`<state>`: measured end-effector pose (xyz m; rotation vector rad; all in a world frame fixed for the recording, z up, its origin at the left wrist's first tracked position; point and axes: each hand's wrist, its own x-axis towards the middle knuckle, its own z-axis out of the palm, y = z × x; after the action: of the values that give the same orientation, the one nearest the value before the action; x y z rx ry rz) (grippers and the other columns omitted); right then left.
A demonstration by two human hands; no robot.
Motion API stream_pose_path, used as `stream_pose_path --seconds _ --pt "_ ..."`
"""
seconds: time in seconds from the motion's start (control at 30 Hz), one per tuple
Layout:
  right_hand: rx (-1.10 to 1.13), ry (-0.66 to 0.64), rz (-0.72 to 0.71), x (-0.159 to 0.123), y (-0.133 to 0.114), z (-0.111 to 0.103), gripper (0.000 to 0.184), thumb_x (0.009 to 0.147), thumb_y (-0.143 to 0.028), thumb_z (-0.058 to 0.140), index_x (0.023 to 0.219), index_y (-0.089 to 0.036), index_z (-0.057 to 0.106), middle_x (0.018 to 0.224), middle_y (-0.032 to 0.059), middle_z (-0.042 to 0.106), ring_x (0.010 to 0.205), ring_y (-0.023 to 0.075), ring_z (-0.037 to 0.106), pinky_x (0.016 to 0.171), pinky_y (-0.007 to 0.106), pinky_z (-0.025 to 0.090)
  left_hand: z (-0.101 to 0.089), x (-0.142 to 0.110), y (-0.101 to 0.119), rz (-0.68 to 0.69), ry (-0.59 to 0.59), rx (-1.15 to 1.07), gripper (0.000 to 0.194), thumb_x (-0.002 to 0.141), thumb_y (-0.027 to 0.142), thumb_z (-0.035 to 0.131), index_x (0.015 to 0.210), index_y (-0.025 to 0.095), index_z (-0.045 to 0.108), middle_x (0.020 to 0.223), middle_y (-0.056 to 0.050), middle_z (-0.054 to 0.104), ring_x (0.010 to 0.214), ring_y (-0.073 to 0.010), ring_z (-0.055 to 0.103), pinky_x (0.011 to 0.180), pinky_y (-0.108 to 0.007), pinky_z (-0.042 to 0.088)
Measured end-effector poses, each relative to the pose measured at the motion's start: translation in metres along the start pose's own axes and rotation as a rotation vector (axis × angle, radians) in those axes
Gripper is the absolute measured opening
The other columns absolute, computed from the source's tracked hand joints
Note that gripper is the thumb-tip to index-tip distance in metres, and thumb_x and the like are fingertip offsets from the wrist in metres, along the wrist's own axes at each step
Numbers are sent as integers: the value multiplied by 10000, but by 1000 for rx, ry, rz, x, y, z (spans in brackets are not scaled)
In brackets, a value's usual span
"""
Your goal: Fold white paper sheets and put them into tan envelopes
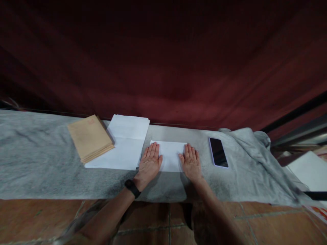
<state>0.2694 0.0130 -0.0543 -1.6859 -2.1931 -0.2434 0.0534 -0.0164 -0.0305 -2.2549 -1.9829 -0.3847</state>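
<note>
A folded sheet of white paper [169, 157] lies flat on the grey cloth, its long side running left to right. My left hand [150, 162] rests palm down on its left end, fingers stretched out and pointing away from me. On the right end, my right hand [191, 164] lies flat in the same way, thumb turned inward. Both hands are open and grip nothing. Just left of my left hand is a stack of white paper sheets [127, 143] with a crease across the top one. A pile of brown envelopes [90, 136] partly overlaps that stack.
A phone [219, 153] with a dark screen and a lilac case lies right of my right hand. The grey cloth [38, 153] covers the narrow surface and bunches up at the right. Behind it hangs a dark red curtain [163, 78]; tiled floor [143, 221] shows below.
</note>
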Motion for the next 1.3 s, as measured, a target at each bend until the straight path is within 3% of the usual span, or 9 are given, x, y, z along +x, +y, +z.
stream_pose_path --seconds 0.13,0.27,0.37,0.6,0.83,1.17,1.23,1.3 --pt "-42 -16 59 -2 4 -3 618 1058 -428 253 1484 -10 412 1512 225 451 1406 339 420 1171 528 273 -5 0 -2 -45 -7 6 566 982 271 344 1470 -9 411 1566 -209 360 1476 -290 323 1225 -470 246" --pt "-36 -25 132 6 -3 -11 614 1055 -406 242 1458 11 444 1532 246 410 1435 357 372 1168 549 273 -9 3 4 -69 49 21 566 979 259 344 1471 -17 400 1589 -212 315 1512 -307 216 1242 -513 174" --pt "74 -48 76 15 -20 -13 599 1057 -391 230 1495 -17 395 1570 210 364 1475 311 314 1180 506 282 -9 7 16 -5 50 -18 552 991 267 344 1495 48 390 1617 -158 288 1529 -295 149 1249 -512 150" --pt "278 -186 -54 27 -56 -1 575 1065 -352 146 1476 -100 458 1548 127 436 1463 224 347 1212 448 247 6 19 38 120 -81 -92 576 961 192 346 1526 82 338 1598 -156 343 1509 -256 242 1232 -486 221" --pt "155 -112 -105 23 -45 3 553 1064 -381 236 1502 -95 416 1558 153 409 1455 269 357 1195 484 252 6 25 16 -32 -85 -74 565 995 260 296 1504 24 365 1601 -172 317 1505 -252 256 1239 -441 197" --pt "31 11 39 15 -23 5 617 1054 -437 267 1501 -30 389 1509 234 451 1402 327 428 1149 530 307 1 19 1 -245 -13 0 644 994 366 343 1477 -59 365 1551 -262 362 1490 -319 281 1214 -476 247" --pt "18 24 72 13 -18 5 622 1053 -437 261 1492 -19 399 1499 248 457 1392 335 439 1144 540 311 -3 16 2 -221 21 -8 628 1000 349 336 1481 -53 358 1554 -261 358 1494 -320 269 1216 -488 243" --pt "11 22 97 12 -15 3 619 1054 -431 254 1480 -14 417 1498 251 459 1397 339 433 1149 545 303 -6 12 6 -88 35 -43 588 1013 334 323 1500 7 359 1586 -208 332 1507 -289 241 1227 -470 234"
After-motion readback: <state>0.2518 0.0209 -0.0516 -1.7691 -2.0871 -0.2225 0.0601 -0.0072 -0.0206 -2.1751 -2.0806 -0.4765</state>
